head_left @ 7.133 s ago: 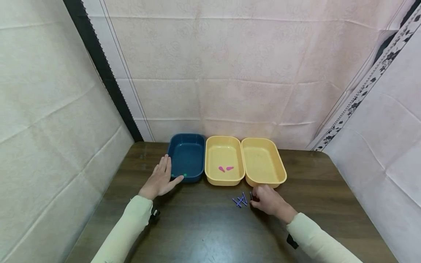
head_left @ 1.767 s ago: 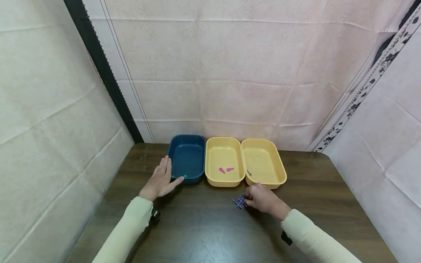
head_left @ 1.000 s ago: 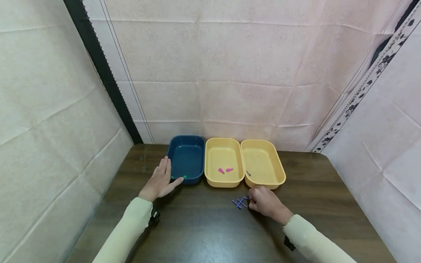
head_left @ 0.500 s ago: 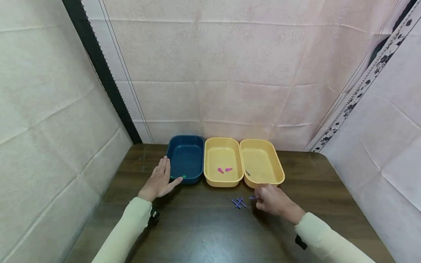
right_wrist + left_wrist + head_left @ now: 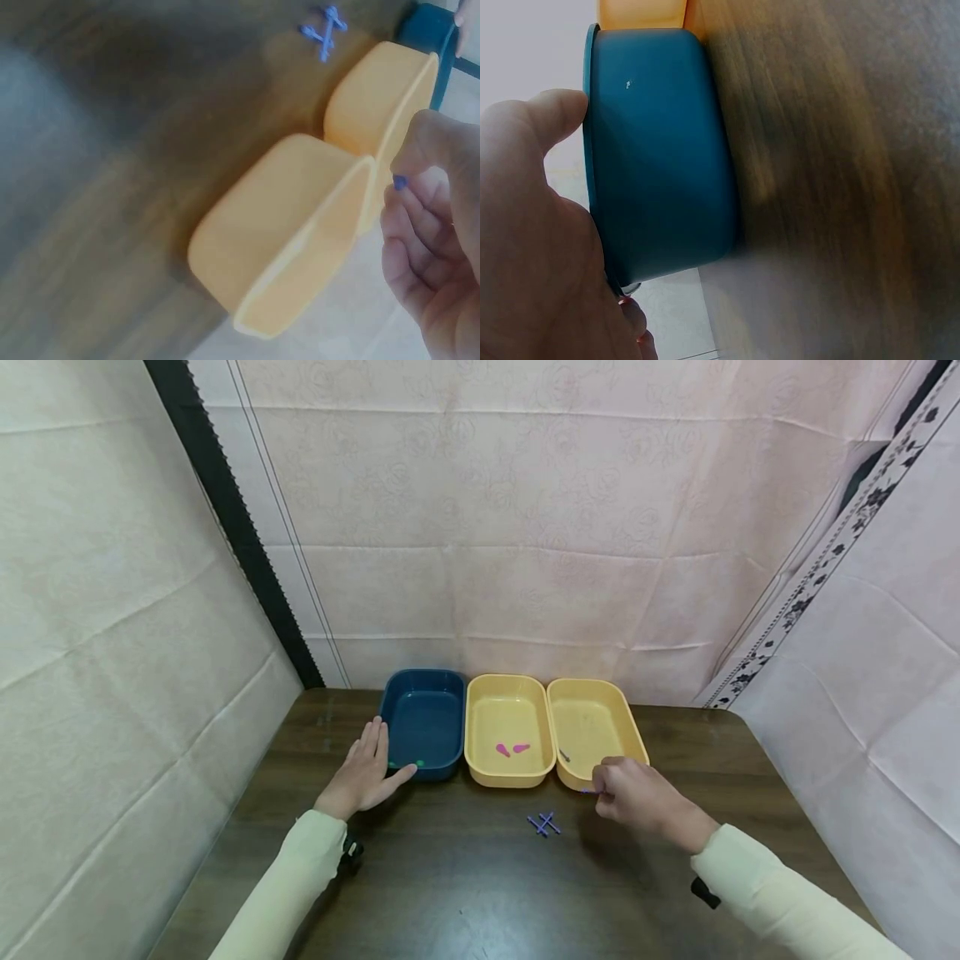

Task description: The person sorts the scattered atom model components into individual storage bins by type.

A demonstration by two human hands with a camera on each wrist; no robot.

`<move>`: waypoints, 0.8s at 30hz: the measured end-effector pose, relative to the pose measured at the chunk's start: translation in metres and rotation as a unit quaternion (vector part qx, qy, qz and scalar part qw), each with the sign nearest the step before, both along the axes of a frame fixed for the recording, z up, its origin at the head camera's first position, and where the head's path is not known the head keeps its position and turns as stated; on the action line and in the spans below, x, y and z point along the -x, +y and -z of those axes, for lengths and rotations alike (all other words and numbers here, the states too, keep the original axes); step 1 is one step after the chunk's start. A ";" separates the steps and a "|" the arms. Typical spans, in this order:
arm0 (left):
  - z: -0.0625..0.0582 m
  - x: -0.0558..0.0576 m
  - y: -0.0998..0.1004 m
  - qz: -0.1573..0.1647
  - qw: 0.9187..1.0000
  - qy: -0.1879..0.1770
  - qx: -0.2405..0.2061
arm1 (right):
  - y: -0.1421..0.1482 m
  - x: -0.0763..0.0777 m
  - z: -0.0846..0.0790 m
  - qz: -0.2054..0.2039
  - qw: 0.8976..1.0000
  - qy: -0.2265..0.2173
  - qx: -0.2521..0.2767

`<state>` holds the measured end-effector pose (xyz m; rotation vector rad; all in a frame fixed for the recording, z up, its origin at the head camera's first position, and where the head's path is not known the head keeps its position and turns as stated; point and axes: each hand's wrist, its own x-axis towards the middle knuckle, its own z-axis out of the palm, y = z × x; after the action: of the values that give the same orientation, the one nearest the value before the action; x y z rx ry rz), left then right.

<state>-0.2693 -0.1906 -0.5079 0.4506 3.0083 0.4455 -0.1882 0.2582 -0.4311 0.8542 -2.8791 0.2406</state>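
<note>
My right hand pinches a small purple-blue stick between thumb and fingertips, over the front edge of the right yellow bin. In the right wrist view only a short end of that stick shows. A dark little stick lies inside this bin. On the table in front lies a small crossed cluster of purple-blue sticks with knobbed ends. My left hand rests at the near left corner of the dark blue bin, fingers straight, thumb on its rim.
The middle yellow bin holds two pink drop-shaped pieces. Green bits lie in the blue bin near its front. The three bins stand side by side at the back of the wooden table, before a cloth-covered wall.
A dark stick has come to lie in the right bin. My right hand has taken another stick from the cluster and moved it right and up to the bin's front edge. The left hand stays put.
</note>
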 end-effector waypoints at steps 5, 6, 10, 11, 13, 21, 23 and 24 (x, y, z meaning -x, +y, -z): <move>0.001 0.001 0.000 0.000 1.000 0.004 -0.001 | 0.001 0.008 -0.015 -0.003 1.000 0.018 0.003; 0.001 0.001 0.000 -0.002 1.000 0.005 0.000 | 0.002 0.009 -0.018 -0.002 1.000 0.019 0.002; 0.001 0.001 0.001 -0.002 1.000 0.004 -0.001 | 0.004 0.017 -0.028 0.011 1.000 0.011 -0.004; 0.001 0.001 0.001 -0.001 1.000 0.002 -0.002 | 0.004 0.019 -0.030 0.013 1.000 0.010 -0.006; 0.001 0.001 0.000 -0.001 1.000 -0.004 -0.002 | 0.005 0.024 -0.034 0.017 1.000 0.011 -0.007; -0.001 0.000 0.000 -0.002 1.000 -0.018 -0.008 | 0.007 0.042 -0.043 0.011 0.999 0.030 -0.005; 0.000 0.000 0.000 -0.002 1.000 -0.015 -0.007 | 0.007 0.046 -0.042 0.014 0.999 0.032 -0.007; 0.000 0.000 0.000 -0.002 1.000 -0.014 -0.007 | 0.007 0.049 -0.042 0.016 0.999 0.034 -0.009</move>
<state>-0.2694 -0.1908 -0.5075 0.4368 2.9811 0.4690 -0.2368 0.2651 -0.3895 0.8018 -2.8343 0.1796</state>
